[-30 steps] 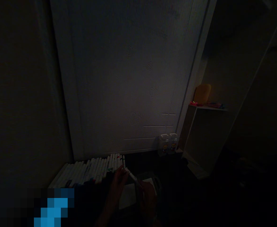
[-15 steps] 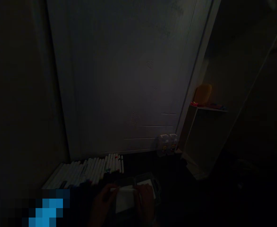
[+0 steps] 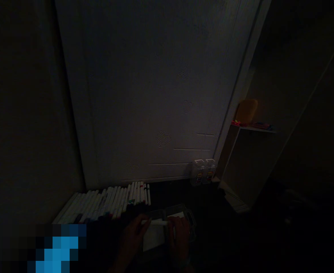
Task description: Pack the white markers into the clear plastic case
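Dimly, left hand [image 3: 132, 239] and right hand [image 3: 180, 237] pinch a white marker [image 3: 155, 222] above a plastic case [image 3: 181, 214].

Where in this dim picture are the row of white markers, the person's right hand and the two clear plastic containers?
Row of white markers [image 3: 107, 203]: head view, middle of the row.
Right hand [image 3: 180, 235]: head view, back of the hand.
Clear plastic containers [image 3: 199, 173]: head view, label of the left container.

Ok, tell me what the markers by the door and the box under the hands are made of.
The markers look like smooth white plastic, with a faint sheen along their barrels. The box seems to be clear or translucent plastic, judging by its pale, glassy rim, though the dim light hides its finish.
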Demonstrator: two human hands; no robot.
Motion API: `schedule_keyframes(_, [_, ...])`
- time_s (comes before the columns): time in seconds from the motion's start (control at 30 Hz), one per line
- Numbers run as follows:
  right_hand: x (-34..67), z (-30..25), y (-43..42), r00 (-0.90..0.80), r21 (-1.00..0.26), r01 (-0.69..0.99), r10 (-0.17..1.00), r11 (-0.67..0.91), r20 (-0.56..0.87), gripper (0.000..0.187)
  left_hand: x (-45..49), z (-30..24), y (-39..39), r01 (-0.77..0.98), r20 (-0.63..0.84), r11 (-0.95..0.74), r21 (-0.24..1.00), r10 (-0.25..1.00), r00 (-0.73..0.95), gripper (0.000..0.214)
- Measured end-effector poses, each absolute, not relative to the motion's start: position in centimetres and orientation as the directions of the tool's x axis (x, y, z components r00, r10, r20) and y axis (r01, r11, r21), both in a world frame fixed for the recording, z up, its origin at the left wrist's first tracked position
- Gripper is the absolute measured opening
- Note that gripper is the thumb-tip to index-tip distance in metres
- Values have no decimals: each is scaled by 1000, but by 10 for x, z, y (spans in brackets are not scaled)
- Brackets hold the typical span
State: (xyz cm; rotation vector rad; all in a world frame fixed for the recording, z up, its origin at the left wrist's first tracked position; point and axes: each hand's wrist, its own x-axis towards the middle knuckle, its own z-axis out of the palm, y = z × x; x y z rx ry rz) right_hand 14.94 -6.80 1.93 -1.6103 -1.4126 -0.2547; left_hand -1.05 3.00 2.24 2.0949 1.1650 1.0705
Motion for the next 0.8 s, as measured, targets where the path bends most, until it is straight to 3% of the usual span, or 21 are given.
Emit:
schedule_keyframes(0.27, [150,19,-67,266,-436,895,675,91,688,23,-8,24,30,443,326,-463,768,878,351,29])
schedule_keyframes(0.53, [150,23,-69,184,-358,926,689,117,702,30,-7,11,42,382,369,-485,787,866,338,28])
schedule_keyframes(0.8, [148,25,-68,175,-347,931,693,116,700,26,-8,9,46,340,371,-473,813,870,324,30])
